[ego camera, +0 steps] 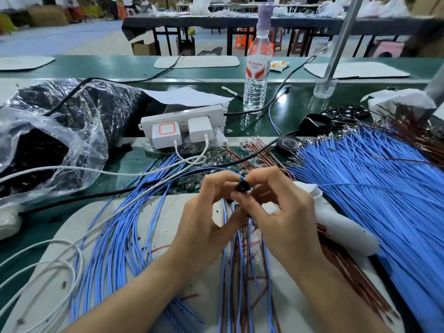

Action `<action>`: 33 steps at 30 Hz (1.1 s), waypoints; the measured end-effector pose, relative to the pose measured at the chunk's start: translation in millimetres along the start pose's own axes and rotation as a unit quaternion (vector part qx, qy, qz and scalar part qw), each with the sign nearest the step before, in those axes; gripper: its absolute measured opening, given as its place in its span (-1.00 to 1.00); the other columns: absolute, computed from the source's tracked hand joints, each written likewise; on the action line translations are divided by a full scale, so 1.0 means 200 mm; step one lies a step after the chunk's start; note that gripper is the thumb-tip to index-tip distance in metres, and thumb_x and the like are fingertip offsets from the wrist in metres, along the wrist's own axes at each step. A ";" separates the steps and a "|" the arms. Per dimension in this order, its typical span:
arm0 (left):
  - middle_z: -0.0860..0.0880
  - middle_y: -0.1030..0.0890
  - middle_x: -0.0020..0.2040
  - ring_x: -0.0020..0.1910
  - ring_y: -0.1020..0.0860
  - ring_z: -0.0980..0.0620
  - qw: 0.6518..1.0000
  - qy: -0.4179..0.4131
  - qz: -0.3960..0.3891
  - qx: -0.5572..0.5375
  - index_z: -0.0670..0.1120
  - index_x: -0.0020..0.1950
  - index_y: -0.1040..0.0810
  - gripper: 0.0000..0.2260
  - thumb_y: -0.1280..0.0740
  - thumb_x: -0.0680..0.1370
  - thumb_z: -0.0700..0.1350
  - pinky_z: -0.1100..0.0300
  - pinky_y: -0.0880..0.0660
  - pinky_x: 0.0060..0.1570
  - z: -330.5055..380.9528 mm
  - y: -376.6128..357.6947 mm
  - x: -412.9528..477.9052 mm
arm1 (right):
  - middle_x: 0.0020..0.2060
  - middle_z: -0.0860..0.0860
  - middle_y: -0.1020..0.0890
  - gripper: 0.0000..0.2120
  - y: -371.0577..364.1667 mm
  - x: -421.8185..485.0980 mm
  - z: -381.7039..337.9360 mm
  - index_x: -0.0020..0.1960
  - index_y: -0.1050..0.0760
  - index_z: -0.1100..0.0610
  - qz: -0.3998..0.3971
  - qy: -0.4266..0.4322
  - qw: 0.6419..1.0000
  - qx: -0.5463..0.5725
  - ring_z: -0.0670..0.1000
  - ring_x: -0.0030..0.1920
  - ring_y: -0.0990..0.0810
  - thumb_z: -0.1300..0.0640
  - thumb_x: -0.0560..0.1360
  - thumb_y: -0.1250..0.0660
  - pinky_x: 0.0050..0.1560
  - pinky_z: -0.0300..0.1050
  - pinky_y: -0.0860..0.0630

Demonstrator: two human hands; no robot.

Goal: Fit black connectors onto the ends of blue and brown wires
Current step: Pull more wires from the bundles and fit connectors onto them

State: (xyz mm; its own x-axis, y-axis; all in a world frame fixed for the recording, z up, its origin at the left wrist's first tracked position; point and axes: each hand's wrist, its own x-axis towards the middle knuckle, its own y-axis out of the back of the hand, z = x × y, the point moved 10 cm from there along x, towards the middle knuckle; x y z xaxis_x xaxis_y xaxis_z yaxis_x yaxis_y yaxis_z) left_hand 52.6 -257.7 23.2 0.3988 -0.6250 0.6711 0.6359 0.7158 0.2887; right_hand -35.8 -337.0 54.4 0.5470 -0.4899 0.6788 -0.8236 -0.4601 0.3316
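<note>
Green bench [259, 126] under blue wires [372, 188], power strip [182, 118], water bottle [255, 75], plastic bag [60, 131]

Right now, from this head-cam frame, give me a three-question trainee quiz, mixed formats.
1. True or false: the black connector is held between the left grip and the right grip.
2. How many white chargers are plugged into the power strip?
3. The water bottle is: A upright on the table; B lying on its side; C held in a grip.
Key: 1 true; 2 two; 3 A.
</note>
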 end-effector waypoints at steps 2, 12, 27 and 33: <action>0.11 -0.61 -0.09 -0.07 -0.63 0.10 0.999 0.003 0.043 0.024 -0.01 0.13 -0.41 -0.80 -0.30 0.56 -0.01 0.19 -0.55 -0.06 0.00 0.05 0.01 | -0.24 -0.10 -0.59 -0.77 -0.01 0.01 0.05 -0.07 -0.53 -0.04 -0.028 -0.058 0.997 0.036 -0.08 -0.24 -0.58 -0.12 0.37 -0.43 -0.22 -0.18 -0.56; 0.03 -0.61 -0.14 -0.20 -0.59 0.05 0.986 0.050 0.153 -0.053 0.02 0.09 -0.41 -0.91 -0.20 0.60 -0.07 0.27 -0.50 -0.09 -0.07 0.18 -0.01 | -0.05 0.08 -0.63 -0.86 -0.05 -0.03 0.31 0.05 -0.56 0.14 -0.102 -0.153 0.957 -0.225 0.10 0.02 -0.54 0.21 0.52 -0.28 0.14 -0.02 -0.43; 0.04 -0.60 -0.14 -0.20 -0.57 0.03 0.986 0.063 0.139 -0.073 0.12 0.08 -0.43 -0.90 -0.20 0.60 -0.04 0.25 -0.50 -0.10 -0.09 0.16 -0.01 | 0.07 0.01 -0.47 -0.90 0.08 -0.04 0.45 -0.01 -0.48 0.15 -0.119 -0.243 0.899 -0.344 0.04 0.03 -0.50 0.11 0.55 -0.30 0.00 -0.17 -0.38; 0.03 -0.59 -0.14 -0.16 -0.57 0.04 0.985 0.081 0.131 -0.071 0.02 0.08 -0.44 -0.89 -0.20 0.58 -0.03 0.22 -0.50 -0.07 -0.09 0.15 -0.01 | 0.03 0.07 -0.46 -0.94 0.11 -0.01 0.40 -0.04 -0.36 0.15 -0.069 -0.224 0.922 -0.308 0.03 -0.11 -0.41 0.17 0.60 -0.17 -0.16 -0.21 -0.19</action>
State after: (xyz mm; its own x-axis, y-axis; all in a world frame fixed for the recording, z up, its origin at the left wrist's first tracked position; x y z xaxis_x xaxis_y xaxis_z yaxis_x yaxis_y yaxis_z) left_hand 83.1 -240.5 18.0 0.6550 -0.4740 0.5885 0.5783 0.8157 0.0134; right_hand -42.5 -405.4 8.2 0.5459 -0.7787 0.3093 -0.5947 -0.1000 0.7977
